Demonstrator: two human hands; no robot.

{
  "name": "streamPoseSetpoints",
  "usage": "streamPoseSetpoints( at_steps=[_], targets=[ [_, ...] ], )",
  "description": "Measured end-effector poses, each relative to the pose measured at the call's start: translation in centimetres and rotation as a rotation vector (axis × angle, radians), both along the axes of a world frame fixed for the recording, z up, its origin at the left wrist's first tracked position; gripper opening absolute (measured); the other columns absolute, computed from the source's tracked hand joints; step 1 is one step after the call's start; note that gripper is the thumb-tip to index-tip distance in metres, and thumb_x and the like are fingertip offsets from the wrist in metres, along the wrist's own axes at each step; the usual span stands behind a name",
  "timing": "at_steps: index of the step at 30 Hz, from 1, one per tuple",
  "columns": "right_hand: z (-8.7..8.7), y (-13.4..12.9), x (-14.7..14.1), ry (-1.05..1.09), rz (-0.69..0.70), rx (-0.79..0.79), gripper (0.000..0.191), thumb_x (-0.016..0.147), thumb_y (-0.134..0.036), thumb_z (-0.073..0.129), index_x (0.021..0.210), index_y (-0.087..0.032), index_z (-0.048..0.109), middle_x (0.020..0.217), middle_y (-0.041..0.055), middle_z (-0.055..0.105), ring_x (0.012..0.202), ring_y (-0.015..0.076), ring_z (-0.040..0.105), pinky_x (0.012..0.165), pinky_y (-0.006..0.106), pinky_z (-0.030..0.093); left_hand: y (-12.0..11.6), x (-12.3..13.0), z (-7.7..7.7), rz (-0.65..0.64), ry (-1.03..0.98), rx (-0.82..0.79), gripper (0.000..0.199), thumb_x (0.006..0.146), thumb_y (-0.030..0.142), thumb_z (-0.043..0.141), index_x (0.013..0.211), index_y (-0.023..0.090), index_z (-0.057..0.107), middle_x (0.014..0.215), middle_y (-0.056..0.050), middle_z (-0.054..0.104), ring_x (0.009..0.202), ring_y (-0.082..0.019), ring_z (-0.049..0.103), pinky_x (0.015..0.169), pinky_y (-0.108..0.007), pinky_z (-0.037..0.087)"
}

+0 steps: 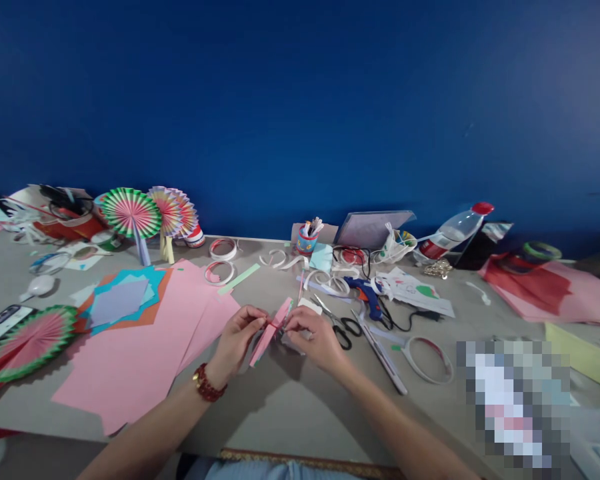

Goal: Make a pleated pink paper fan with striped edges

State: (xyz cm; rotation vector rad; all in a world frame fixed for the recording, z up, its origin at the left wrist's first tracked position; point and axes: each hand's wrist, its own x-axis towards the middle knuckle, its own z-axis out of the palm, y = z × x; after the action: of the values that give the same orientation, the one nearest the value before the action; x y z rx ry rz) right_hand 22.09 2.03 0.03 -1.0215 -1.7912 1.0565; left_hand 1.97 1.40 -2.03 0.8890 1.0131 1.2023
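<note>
A narrow folded strip of pink paper (263, 347) with green at its ends is held up at a slant between both hands, above the grey table. My left hand (241, 337), with a red bead bracelet at the wrist, pinches something thin and red at the strip's middle. From the other side my right hand (313, 337) is closed at the same middle, its fingertips meeting the strip. Exactly what the right fingertips grip is too small to make out. A whitish piece lies partly hidden below the right fingers.
Pink sheets (135, 370) cover the left, near paper fans (131, 212). Black scissors (347, 332), a blue glue gun (373, 299), a long cutter (380, 353) and tape rolls (427, 360) lie to the right. A bottle (453, 233) leans at the back.
</note>
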Motion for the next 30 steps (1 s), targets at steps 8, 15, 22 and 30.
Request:
streamPoseSetpoints(
  at_steps=[8,15,22,30],
  targets=[
    [-0.7,-0.1,0.1,-0.004,0.045,0.053,0.013,0.076,-0.011,0.053,0.069,-0.021,0.059,0.077,0.0015,0.063,0.077,0.0171,0.060,0.074,0.028,0.045,0.0,0.2,-0.4,-0.024,-0.013,-0.014,0.021,0.073,0.030,0.078,0.078,0.016,0.063,0.079,-0.001,0.068,0.074,-0.013,0.061,0.072,-0.025,0.048],
    [-0.4,-0.5,0.1,-0.035,0.042,0.097,0.014,0.075,-0.008,0.053,0.070,-0.021,0.057,0.078,0.0014,0.062,0.077,0.0173,0.058,0.074,0.029,0.044,-0.1,0.0,0.3,-0.040,0.069,0.006,0.022,0.074,0.033,0.076,0.077,0.017,0.062,0.078,-0.001,0.067,0.073,-0.014,0.061,0.072,-0.026,0.048],
    [1.0,-0.7,-0.1,-0.075,0.012,0.158,0.017,0.079,-0.006,0.052,0.077,-0.022,0.060,0.088,0.0038,0.065,0.081,0.0177,0.059,0.074,0.029,0.046,0.0,-0.4,2.6,-0.107,0.267,0.103,0.018,0.083,0.035,0.068,0.084,0.018,0.063,0.083,-0.003,0.068,0.081,-0.017,0.063,0.080,-0.030,0.049],
    [1.9,-0.9,-0.4,-0.156,0.029,0.099,0.019,0.079,-0.005,0.053,0.079,-0.022,0.061,0.082,0.0011,0.065,0.075,0.0156,0.059,0.069,0.025,0.044,0.3,-0.1,3.5,-0.256,0.386,0.177,0.011,0.083,0.028,0.063,0.082,0.017,0.062,0.075,-0.001,0.063,0.074,-0.015,0.058,0.072,-0.026,0.047]
  ],
)
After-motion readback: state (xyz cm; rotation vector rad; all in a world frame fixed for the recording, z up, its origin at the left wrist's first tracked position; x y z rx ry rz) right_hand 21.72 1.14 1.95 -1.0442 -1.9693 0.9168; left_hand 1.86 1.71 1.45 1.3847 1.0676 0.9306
